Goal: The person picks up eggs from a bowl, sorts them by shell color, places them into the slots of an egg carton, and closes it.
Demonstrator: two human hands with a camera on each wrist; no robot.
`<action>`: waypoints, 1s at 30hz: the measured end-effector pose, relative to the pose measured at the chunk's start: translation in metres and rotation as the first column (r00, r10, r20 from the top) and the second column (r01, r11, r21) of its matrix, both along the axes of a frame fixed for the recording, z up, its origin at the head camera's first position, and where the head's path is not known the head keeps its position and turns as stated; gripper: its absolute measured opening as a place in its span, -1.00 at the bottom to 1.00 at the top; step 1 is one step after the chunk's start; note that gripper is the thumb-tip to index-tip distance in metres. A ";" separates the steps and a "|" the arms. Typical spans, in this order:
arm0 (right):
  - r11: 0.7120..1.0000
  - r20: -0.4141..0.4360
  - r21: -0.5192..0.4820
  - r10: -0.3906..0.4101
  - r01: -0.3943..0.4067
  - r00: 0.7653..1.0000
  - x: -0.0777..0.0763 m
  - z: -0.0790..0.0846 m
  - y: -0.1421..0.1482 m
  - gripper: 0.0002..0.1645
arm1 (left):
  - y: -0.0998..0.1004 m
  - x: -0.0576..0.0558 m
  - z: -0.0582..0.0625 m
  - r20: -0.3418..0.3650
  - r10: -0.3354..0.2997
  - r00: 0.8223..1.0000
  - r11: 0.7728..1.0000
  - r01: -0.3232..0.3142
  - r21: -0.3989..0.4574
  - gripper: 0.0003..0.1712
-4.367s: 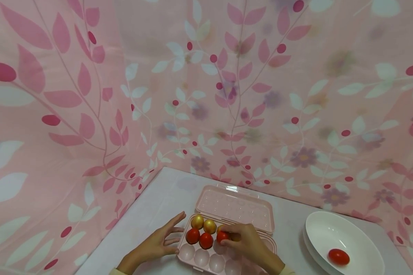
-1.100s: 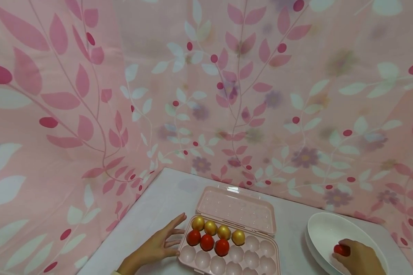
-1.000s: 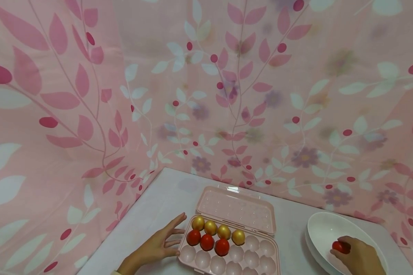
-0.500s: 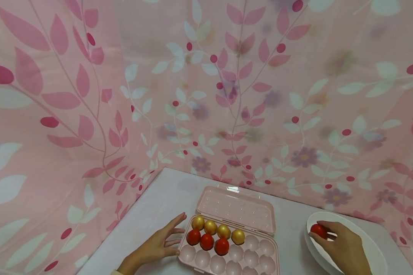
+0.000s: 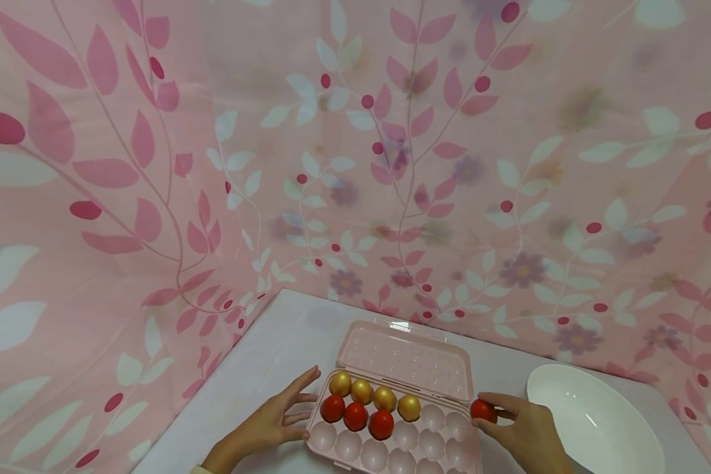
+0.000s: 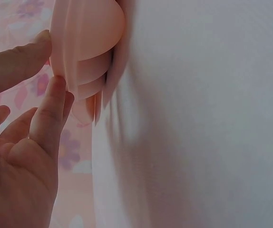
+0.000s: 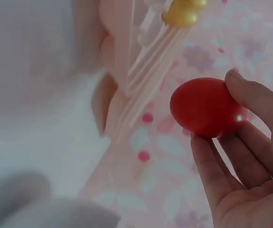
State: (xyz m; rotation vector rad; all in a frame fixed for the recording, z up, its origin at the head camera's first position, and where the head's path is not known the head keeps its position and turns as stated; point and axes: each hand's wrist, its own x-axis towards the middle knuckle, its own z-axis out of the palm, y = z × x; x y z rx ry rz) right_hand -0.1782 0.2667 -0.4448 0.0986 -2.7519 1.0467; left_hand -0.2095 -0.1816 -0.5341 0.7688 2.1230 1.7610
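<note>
My right hand (image 5: 524,431) pinches a glossy red egg (image 5: 482,411) between thumb and fingers, at the right edge of a pale pink egg tray (image 5: 476,434). The right wrist view shows the red egg (image 7: 205,107) lying sideways in the fingertips. My left hand (image 5: 269,421) is at the tray's left side with fingers extended; in the left wrist view its thumb and a finger touch the rim of the tray (image 6: 63,52). Several golden eggs (image 5: 384,398) fill part of the back row, and three red eggs (image 5: 355,416) sit in the row before it.
The tray's lid (image 5: 405,355) lies folded open behind it. A white bowl (image 5: 592,421) stands to the right on the white-covered table (image 5: 296,329). Pink floral fabric (image 5: 355,164) hangs behind and along the left side.
My right hand released a red egg in the tray, went to the bowl, took the red egg there, and brought it left to the tray's edge. My left hand stays in place.
</note>
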 end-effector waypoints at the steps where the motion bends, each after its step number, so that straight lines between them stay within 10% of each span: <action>1: 0.999 0.023 -0.034 0.016 -0.015 1.000 0.000 -0.002 -0.005 -0.50 | 0.000 0.000 0.000 0.000 0.002 1.000 1.000 -0.002 -0.001 0.22; 17: 0.911 0.111 -0.292 0.335 -0.291 0.936 -0.010 -0.031 -0.064 -0.55 | -0.001 -0.001 -0.001 0.003 -0.011 1.000 1.000 0.011 0.014 0.21; 30: 0.908 0.198 -0.306 0.354 -0.285 0.914 -0.011 -0.043 -0.084 -0.47 | -0.001 -0.001 -0.002 0.007 -0.006 1.000 1.000 0.006 0.018 0.21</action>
